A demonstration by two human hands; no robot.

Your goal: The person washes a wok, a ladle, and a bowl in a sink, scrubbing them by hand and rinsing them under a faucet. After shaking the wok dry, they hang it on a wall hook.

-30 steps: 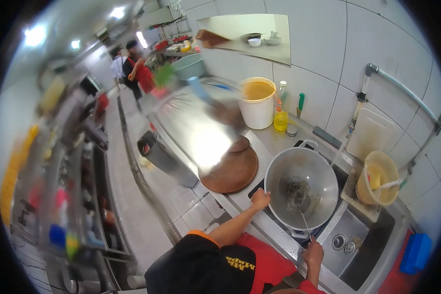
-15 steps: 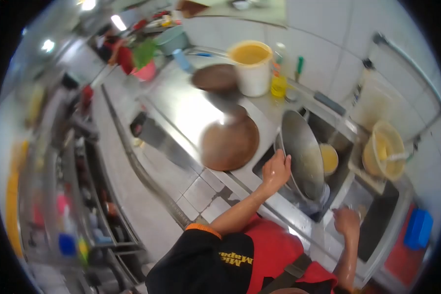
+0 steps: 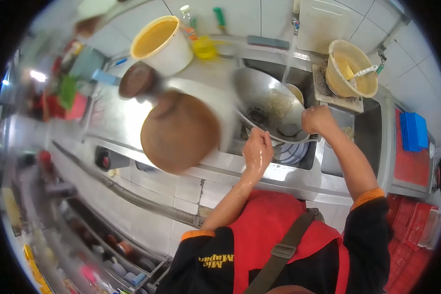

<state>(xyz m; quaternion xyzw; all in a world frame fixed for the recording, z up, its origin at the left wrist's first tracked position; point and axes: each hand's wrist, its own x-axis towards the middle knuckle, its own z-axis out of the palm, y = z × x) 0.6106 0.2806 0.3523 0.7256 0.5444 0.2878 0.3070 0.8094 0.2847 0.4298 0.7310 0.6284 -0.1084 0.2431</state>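
A large metal wok (image 3: 274,105) lies tilted over the sink (image 3: 306,159), with some water and pale residue inside. My left hand (image 3: 258,153) is closed on its near rim, wet and with the thumb side up. My right hand (image 3: 318,120) makes a fist at the wok's right rim. A dark rounded patch shows inside the wok just left of that fist; I cannot make out whether it belongs to something held. Water runs from the tap (image 3: 296,27) behind the wok. Stacked plates (image 3: 291,153) sit in the basin beneath it.
A cream tub (image 3: 350,68) with a white-handled utensil stands on a board (image 3: 335,93) across the sink. Left are a white bucket (image 3: 169,54) of yellowish liquid, a yellow liquid bottle (image 3: 203,48) and a blurred round brown lid (image 3: 181,134). Blue containers (image 3: 414,131) stand right.
My right hand has moved up from the right basin to the wok's rim. The wok has tipped back from near upright, so its inside faces up more. The view has turned right.
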